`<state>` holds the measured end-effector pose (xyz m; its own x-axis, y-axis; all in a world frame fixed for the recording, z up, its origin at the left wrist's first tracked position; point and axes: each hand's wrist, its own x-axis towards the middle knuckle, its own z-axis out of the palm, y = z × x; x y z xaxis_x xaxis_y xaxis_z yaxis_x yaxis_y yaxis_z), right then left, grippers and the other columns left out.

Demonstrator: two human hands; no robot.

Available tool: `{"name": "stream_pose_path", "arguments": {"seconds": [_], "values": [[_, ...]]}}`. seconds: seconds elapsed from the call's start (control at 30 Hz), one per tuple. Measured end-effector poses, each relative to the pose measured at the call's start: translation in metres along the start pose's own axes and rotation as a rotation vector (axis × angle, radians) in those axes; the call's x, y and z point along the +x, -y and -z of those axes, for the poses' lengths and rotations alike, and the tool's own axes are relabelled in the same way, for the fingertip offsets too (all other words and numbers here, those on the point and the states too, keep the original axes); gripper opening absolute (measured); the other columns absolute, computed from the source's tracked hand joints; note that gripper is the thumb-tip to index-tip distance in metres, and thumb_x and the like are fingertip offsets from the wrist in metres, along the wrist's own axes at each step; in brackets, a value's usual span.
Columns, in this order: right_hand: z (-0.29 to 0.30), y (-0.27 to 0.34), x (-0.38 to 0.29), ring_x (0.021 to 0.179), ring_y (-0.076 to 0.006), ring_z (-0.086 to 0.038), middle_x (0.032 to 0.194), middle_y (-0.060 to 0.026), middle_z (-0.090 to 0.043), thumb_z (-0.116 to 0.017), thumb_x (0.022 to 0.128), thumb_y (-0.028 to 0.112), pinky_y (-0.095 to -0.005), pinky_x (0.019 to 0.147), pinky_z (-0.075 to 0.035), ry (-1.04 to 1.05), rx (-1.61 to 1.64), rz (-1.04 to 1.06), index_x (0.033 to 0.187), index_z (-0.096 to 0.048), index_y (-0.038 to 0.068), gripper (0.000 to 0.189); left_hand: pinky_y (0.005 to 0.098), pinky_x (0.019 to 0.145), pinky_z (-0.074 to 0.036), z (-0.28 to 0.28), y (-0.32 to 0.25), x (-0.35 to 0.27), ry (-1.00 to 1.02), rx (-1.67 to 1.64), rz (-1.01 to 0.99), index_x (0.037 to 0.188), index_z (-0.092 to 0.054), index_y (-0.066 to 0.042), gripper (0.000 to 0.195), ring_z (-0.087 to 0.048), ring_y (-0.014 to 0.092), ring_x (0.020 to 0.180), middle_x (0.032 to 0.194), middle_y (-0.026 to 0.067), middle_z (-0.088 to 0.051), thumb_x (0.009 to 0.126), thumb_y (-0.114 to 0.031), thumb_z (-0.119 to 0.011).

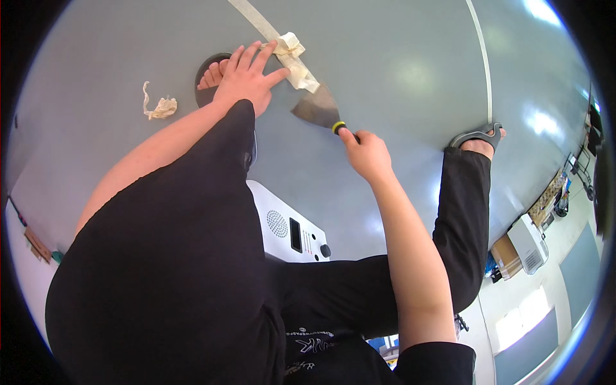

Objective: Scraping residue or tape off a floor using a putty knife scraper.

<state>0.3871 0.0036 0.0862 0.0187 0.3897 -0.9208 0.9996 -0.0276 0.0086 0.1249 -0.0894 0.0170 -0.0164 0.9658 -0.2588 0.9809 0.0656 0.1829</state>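
Note:
My right hand (369,151) is closed around the black and yellow handle of a putty knife (317,106). The wide metal blade lies low against the grey floor, its edge at the end of a strip of masking tape (255,19). Crumpled, loosened tape (289,44) is bunched on that strip. My left hand (250,79) is spread beside the bunched tape, palm down over my sandaled foot, fingertips near the tape's edge. Whether the fingertips touch the tape I cannot tell. A small wad of crumpled tape (163,108) lies on the floor to the left.
A white device with a speaker grille and knob (284,226) stands beneath my legs. My other sandaled foot (479,137) rests at the end of a second tape line (483,57). A cardboard box (506,257) and a white appliance (528,243) stand along the right wall.

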Motion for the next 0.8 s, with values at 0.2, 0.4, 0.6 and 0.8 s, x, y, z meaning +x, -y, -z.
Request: {"name": "stream_pose_path", "arguments": {"seconds": [0.2, 0.4, 0.6, 0.8], "values": [[-0.019, -0.051, 0.021, 0.095, -0.0354, -0.068, 0.097, -0.0167, -0.073, -0.051, 0.098, 0.058, -0.0433, 0.081, -0.053, -0.067, 0.056, -0.022, 0.102, -0.071, 0.003, 0.059, 0.0505, 0.122, -0.024, -0.007, -0.006, 0.005, -0.040, -0.072, 0.020, 0.132, -0.060, -0.027, 0.052, -0.033, 0.030, 0.146, 0.158, 0.0070, -0.037, 0.082, -0.012, -0.065], [0.007, 0.014, -0.005, 0.100, -0.0331, -0.068, 0.101, -0.0159, -0.073, -0.049, 0.098, 0.062, -0.0425, 0.083, -0.052, 0.031, -0.031, -0.004, 0.108, -0.071, 0.005, 0.062, 0.0484, 0.122, -0.023, -0.005, 0.000, -0.001, 0.015, -0.001, 0.050, 0.144, -0.048, -0.015, 0.062, -0.034, 0.025, 0.146, 0.155, 0.0080, -0.040, 0.084, -0.017, -0.064], [-0.018, -0.042, 0.012, 0.094, -0.0345, -0.068, 0.095, -0.0169, -0.072, -0.051, 0.098, 0.060, -0.0436, 0.080, -0.052, -0.122, 0.053, -0.029, 0.094, -0.071, 0.003, 0.060, 0.0467, 0.122, -0.024, -0.002, -0.006, 0.006, -0.014, -0.034, 0.056, 0.151, -0.039, -0.010, 0.071, -0.034, 0.026, 0.146, 0.154, 0.0093, -0.041, 0.085, -0.019, -0.064], [0.003, 0.022, -0.011, 0.098, -0.0340, -0.067, 0.100, -0.0175, -0.072, -0.050, 0.098, 0.061, -0.0433, 0.084, -0.052, 0.025, -0.014, -0.033, 0.104, -0.070, 0.004, 0.061, 0.0465, 0.122, -0.025, -0.001, 0.000, -0.002, 0.031, 0.049, 0.120, 0.153, -0.037, -0.009, 0.075, -0.033, 0.028, 0.145, 0.154, 0.0107, -0.039, 0.085, -0.021, -0.064]]}}
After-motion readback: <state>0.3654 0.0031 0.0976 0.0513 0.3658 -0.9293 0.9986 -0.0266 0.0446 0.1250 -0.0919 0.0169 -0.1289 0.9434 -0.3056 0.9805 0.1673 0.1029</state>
